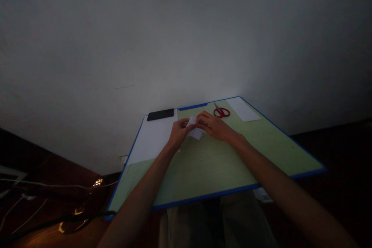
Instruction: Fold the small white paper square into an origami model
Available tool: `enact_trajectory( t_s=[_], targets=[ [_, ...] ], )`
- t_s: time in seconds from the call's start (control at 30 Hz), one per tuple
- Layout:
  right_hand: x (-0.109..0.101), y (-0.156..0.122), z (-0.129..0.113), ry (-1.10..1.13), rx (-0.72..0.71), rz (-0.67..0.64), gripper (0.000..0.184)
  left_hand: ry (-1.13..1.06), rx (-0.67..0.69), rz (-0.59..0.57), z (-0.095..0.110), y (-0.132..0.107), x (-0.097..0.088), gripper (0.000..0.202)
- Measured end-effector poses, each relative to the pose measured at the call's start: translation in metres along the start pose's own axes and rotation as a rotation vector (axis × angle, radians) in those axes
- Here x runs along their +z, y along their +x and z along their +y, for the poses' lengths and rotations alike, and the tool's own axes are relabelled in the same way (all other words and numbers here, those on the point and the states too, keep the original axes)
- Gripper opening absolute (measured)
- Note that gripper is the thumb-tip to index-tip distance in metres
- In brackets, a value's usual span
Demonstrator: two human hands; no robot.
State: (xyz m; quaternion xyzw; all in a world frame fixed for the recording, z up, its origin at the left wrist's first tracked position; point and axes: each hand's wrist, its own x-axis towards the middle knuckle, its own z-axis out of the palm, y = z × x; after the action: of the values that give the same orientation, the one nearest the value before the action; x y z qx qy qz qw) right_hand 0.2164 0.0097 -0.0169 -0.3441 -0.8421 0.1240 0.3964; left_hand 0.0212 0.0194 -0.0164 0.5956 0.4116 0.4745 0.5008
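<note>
A small folded piece of white paper [195, 133] is held between both hands, a little above the light green tabletop [209, 166]. My left hand [179, 132] pinches its left side, thumb across the front. On the right side, my right hand [212, 124] grips the paper with bent fingers, which partly cover it. The exact folds are too dim and small to make out. Just beyond my right hand lie scissors [221, 112] with red handles, blades pointing away toward the wall.
Left of my hands lies a large white sheet [151, 139], with a flat black object [160, 114] on its far edge. A white paper strip [243, 109] rests at the far right. The blue-edged table meets a grey wall [186, 38]. Cables [58, 186] run at the lower left.
</note>
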Motion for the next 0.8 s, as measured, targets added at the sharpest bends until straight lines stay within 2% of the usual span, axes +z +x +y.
enact_trajectory(
  t_s=[0.2, 0.33, 0.5, 0.6, 0.73, 0.8],
  targets=[
    [0.0015, 0.0022, -0.0006, -0.011, 0.007, -0.011, 0.005, -0.006, -0.001, -0.023, -0.0005, -0.0003, 0.0, 0.027],
    [0.0029, 0.0041, -0.0014, 0.078, 0.111, 0.046, 0.009, -0.002, 0.004, -0.047, 0.0001, -0.001, -0.0013, 0.027],
    [0.0036, 0.0045, -0.0034, 0.349, 0.275, 0.112, 0.034, 0.018, 0.021, -0.045, 0.001, -0.0012, -0.0015, 0.022],
    [0.0034, 0.0049, -0.0031, 0.432, 0.334, 0.12, 0.046, 0.003, 0.02, -0.053, 0.0027, -0.0025, -0.0004, 0.022],
    [0.0044, 0.0054, -0.0009, 0.428, 0.352, 0.104, 0.034, 0.041, 0.033, -0.059, 0.0026, -0.0028, -0.0007, 0.022],
    [0.0046, 0.0054, -0.0002, 0.44, 0.343, 0.113, 0.036, 0.04, 0.027, -0.047, 0.0009, -0.0013, -0.0019, 0.023]
  ],
)
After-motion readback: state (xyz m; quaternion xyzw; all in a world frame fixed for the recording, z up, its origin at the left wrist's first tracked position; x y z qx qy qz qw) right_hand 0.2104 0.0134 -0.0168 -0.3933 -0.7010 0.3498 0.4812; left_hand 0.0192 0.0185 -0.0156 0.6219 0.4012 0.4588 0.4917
